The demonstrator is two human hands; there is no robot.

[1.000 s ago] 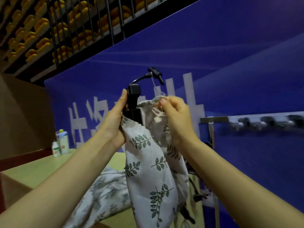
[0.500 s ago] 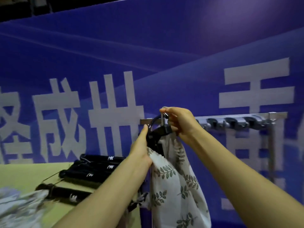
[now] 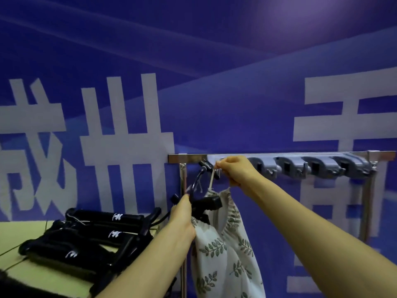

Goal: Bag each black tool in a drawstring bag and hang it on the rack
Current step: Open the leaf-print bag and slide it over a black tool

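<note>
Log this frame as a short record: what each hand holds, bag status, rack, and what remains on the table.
left hand: grips the black tool sticking out of the bag's mouth
right hand: pinches the drawstring up at the rack
bag: leaf-print, hanging below both hands
rack: metal rail with grey clips; all visible clips vacant
table: several black tools unbagged
stage: hanging not yet finished

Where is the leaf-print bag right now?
The bag hangs low in the middle of the head view, under the rack's left end, between both hands, right of the tools on the table.
</note>
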